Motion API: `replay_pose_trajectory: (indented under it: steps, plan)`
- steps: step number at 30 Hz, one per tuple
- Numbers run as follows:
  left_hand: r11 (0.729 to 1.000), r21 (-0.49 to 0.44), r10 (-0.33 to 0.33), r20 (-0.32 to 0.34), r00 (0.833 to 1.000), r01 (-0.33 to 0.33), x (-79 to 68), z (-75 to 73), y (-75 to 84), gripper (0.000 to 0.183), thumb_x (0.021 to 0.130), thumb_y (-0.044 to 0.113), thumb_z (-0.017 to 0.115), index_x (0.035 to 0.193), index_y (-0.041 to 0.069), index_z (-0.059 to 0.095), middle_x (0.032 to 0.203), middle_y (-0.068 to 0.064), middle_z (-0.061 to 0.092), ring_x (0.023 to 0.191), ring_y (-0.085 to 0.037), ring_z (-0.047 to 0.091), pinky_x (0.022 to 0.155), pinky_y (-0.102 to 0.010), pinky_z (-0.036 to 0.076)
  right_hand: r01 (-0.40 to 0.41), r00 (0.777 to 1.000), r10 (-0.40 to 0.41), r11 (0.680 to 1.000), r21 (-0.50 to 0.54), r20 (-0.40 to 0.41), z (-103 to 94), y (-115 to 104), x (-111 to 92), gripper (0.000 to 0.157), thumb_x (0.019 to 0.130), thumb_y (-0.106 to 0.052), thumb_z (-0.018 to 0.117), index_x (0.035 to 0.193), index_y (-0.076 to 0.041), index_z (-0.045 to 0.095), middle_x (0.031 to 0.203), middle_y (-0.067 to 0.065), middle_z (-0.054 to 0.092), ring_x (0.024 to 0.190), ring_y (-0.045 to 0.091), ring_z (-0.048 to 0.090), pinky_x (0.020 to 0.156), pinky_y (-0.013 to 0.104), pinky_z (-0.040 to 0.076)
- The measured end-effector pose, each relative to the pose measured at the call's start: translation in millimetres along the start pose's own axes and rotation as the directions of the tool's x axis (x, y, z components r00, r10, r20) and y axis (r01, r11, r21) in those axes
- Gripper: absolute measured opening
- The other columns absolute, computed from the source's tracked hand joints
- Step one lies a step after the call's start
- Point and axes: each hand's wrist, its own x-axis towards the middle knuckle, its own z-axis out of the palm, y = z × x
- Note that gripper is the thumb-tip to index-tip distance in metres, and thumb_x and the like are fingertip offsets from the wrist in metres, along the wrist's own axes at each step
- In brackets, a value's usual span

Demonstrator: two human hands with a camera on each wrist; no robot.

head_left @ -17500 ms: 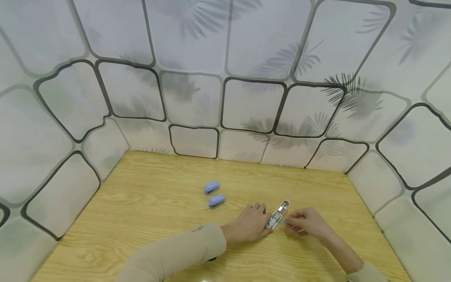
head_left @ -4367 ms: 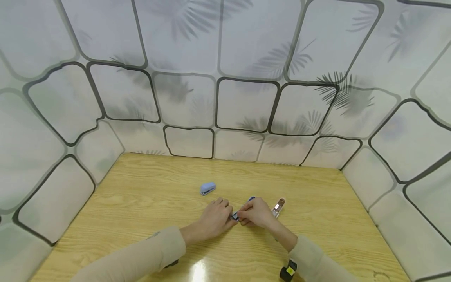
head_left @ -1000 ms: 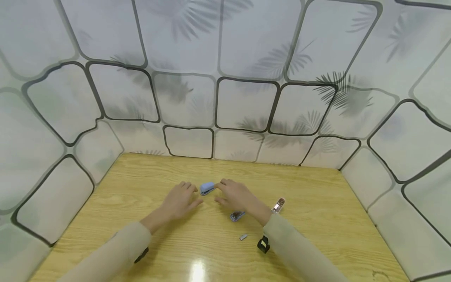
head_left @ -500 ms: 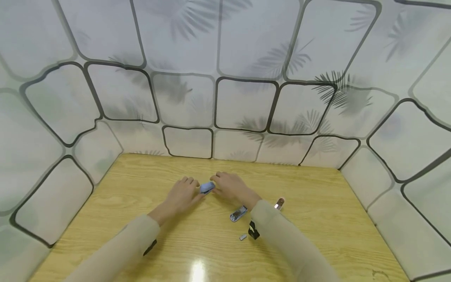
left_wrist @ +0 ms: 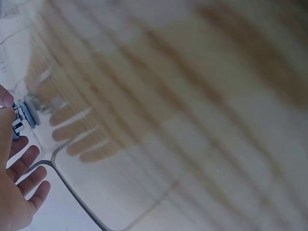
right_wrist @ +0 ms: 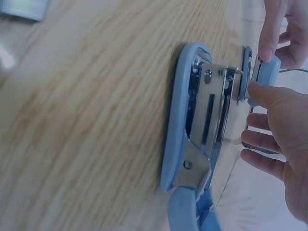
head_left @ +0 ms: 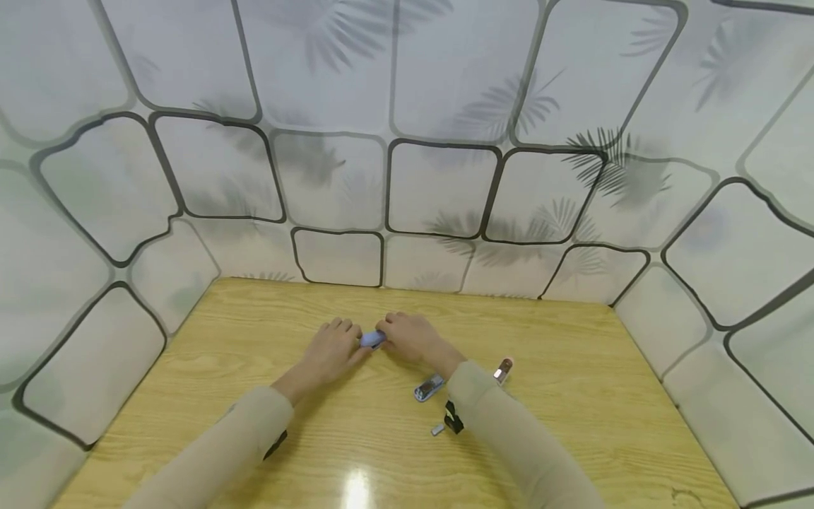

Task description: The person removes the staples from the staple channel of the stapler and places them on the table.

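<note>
A small blue stapler (head_left: 372,339) sits between both hands towards the back of the table. My left hand (head_left: 335,348) pinches its left end; in the left wrist view, the thumb and index finger are on the stapler (left_wrist: 19,120) while the other fingers hang loose. My right hand (head_left: 412,338) holds its right end, thumb against the blue top (right_wrist: 268,74) in the right wrist view, index finger hidden. Nearer me lies a second blue stapler (head_left: 429,388), its top cover swung back and the metal magazine (right_wrist: 207,110) bare.
A small grey metallic strip (head_left: 437,429) lies in front of the second stapler. To the right, partly behind the right sleeve (head_left: 509,431), is a pink and clear stapler (head_left: 503,369). Patterned fabric walls (head_left: 439,191) enclose the wooden table (head_left: 254,318) at the back and sides.
Earlier both hands worked at the pink stapler, then at one blue stapler, now left with its cover swung back. Over the last second they closed in on the other blue stapler and took hold.
</note>
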Motion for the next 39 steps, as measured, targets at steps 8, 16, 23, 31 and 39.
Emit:
replay_pose_trajectory:
  steps: [8,16,23,31,39]
  plan:
    - [0.999,0.024,0.027,-0.007,1.0,-0.027,-9.2,-0.7,1.2,0.031,0.103,0.037,0.068,0.107,0.006,0.069,0.101,-0.009,0.069,0.093,-0.025,0.061,0.085,-0.042,0.056,0.027,0.999,-0.028,0.999,-0.036,-0.019,0.0,-5,-7,0.03,0.105,-0.038,0.066,0.128,-0.02,0.07,0.115,-0.002,0.073,0.098,0.012,0.07,0.081,0.026,0.06]
    - [0.995,0.074,0.074,-0.04,0.996,-0.071,-21.7,-0.5,1.6,0.03,0.102,0.038,0.069,0.105,0.008,0.068,0.099,-0.007,0.069,0.092,-0.024,0.062,0.082,-0.04,0.055,0.077,0.997,-0.078,0.993,-0.093,-0.007,-3.4,-16,-15,0.028,0.106,-0.037,0.064,0.127,-0.02,0.069,0.113,-0.003,0.072,0.097,0.011,0.067,0.082,0.024,0.059]
    - [0.993,0.088,0.082,-0.019,0.996,-0.08,-32.9,-2.6,5.4,0.031,0.102,0.04,0.068,0.103,0.01,0.067,0.098,-0.006,0.068,0.094,-0.024,0.062,0.086,-0.042,0.056,0.129,0.991,-0.131,0.976,-0.174,-0.004,-9.9,-26,-20,0.028,0.106,-0.04,0.063,0.125,-0.021,0.069,0.113,-0.005,0.072,0.098,0.011,0.068,0.08,0.022,0.059]
    - [0.987,0.123,0.108,-0.053,0.993,-0.101,-47.0,-6.5,9.0,0.03,0.099,0.041,0.073,0.097,0.011,0.067,0.093,-0.003,0.067,0.088,-0.019,0.059,0.078,-0.037,0.054,0.163,0.986,-0.163,0.955,-0.246,0.022,-12.0,-38,-25,0.029,0.107,-0.04,0.061,0.129,-0.023,0.069,0.116,-0.007,0.072,0.1,0.009,0.068,0.079,0.019,0.058]
    - [0.986,0.116,0.129,-0.056,0.99,-0.122,-63.1,-12.1,14.8,0.028,0.099,0.04,0.073,0.098,0.012,0.068,0.094,-0.002,0.068,0.09,-0.02,0.061,0.079,-0.037,0.055,0.201,0.979,-0.202,0.945,-0.26,0.021,-10.1,-47,-35,0.027,0.109,-0.039,0.058,0.127,-0.024,0.069,0.113,-0.009,0.071,0.095,0.007,0.065,0.075,0.016,0.053]
